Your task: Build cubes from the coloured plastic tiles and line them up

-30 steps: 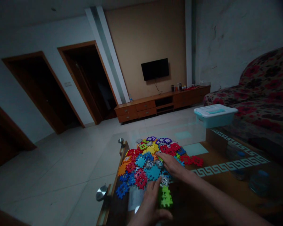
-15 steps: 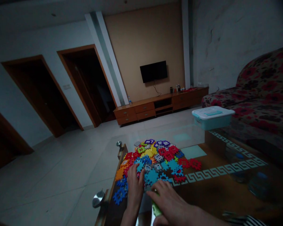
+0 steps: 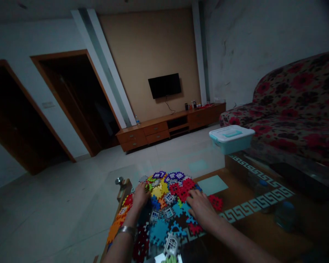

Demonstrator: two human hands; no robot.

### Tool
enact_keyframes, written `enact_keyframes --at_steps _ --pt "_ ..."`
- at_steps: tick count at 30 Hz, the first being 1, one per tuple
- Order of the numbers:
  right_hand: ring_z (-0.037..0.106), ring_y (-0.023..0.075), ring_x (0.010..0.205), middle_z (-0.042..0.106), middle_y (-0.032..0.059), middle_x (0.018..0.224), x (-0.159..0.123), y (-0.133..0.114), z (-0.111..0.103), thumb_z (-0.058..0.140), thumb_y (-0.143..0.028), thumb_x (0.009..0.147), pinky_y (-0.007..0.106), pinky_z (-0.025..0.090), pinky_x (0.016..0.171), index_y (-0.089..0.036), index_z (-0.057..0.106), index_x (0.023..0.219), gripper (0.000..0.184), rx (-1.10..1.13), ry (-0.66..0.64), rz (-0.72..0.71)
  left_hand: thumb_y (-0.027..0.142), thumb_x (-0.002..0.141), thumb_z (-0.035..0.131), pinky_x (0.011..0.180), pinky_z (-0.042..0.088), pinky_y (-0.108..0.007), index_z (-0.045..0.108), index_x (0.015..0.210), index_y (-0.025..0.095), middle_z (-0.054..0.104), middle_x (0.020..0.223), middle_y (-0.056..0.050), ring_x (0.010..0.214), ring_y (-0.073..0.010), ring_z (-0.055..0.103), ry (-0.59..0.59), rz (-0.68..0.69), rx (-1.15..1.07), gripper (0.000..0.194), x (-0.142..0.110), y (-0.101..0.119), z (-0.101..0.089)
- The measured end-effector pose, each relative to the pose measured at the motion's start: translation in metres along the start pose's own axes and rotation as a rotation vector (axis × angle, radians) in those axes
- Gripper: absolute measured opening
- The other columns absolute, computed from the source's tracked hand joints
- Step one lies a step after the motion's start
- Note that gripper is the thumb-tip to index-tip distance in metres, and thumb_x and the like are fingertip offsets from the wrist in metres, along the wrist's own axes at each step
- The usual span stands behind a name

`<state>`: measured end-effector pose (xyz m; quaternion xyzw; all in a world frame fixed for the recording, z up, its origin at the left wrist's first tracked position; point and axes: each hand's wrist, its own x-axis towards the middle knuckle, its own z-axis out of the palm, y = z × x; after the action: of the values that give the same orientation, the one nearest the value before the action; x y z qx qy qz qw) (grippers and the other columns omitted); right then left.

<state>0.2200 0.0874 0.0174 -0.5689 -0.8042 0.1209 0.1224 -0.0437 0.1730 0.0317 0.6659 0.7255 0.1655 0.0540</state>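
Head camera: my left hand (image 3: 140, 195) and right hand (image 3: 201, 208) press palm-down on opposite sides of a heap of interlocking plastic puzzle tiles (image 3: 164, 210), which lies in front of me, between my wrists. My right hand lies open, fingers spread over blue and red pieces, holding none that I can see. My left hand curls into the heap's left side; its fingertips are buried, so I cannot tell whether it pinches a piece. Placed like this, the two hands appear to hem the loose pieces in from both flanks. A metal bangle (image 3: 125, 231) circles my left wrist. Below and between my hands sits a white window-frame tile (image 3: 171, 244), and a green tile block (image 3: 170, 260) shows only at the bottom edge of the view, untouched. Half a second ago my right hand lay over that block; now it is up on the heap. Just past my right fingertips, red tiles (image 3: 216, 202) lie on the glass-topped coffee table (image 3: 249, 233). Farther beyond that hand, a lidded teal storage box (image 3: 231, 140) stands before a floral sofa (image 3: 290, 109), and a wall-mounted television (image 3: 164, 86) hangs above a wooden cabinet (image 3: 167, 128).
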Motion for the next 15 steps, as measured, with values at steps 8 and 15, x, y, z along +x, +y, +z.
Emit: enact_keyframes --at_steps 8,15 --pt "0.053 0.0367 0.112 0.061 0.0162 0.119 0.009 -0.009 0.006 0.074 -0.027 0.074 0.049 0.042 0.092 -0.017 0.066 0.109 0.037 0.048 0.047 0.04 0.016 0.079 0.055 0.082 0.044 -0.028 0.066 0.103 0.02 0.073 0.108 -0.007 0.104 -0.0227 0.064 -0.055 0.002 0.026 0.027 0.002 -0.011 -0.012" --pt "0.055 0.0361 0.11 0.061 0.022 0.118 0.006 -0.008 0.002 0.051 -0.002 0.081 0.045 0.041 0.087 -0.014 0.066 0.111 0.035 -0.059 0.027 0.23 0.028 0.09 0.041 0.084 0.046 -0.033 0.07 0.091 0.017 0.074 0.096 -0.01 0.096 -0.0245 0.066 0.069 0.014 -0.028 0.032 -0.021 -0.011 -0.03"
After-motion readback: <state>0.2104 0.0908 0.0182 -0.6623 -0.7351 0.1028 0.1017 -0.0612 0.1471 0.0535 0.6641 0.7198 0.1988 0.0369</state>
